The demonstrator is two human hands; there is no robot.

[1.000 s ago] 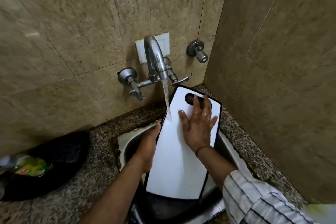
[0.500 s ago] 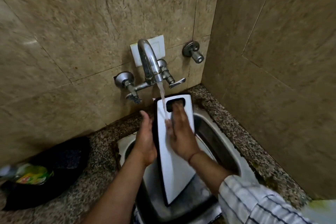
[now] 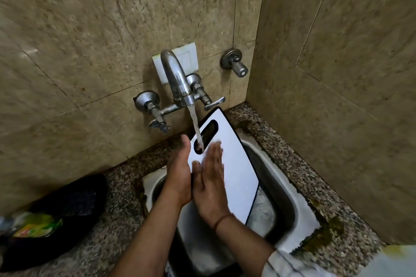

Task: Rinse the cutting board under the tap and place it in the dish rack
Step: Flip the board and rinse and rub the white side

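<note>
Rinsing: your tap (image 3: 177, 83) runs onto the cutting board (image 3: 234, 159).
Left hand (image 3: 180, 175): curled, gripping the board's left edge.
Right hand (image 3: 211, 182): flat, fingers extended, pressing its face.

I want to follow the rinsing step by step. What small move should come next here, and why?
Probably slide the right hand down the cutting board, rubbing its white face. The tap stream lands near the handle hole, the left hand steadies the left edge, and the lower part over the sink seems not yet rinsed.
</note>
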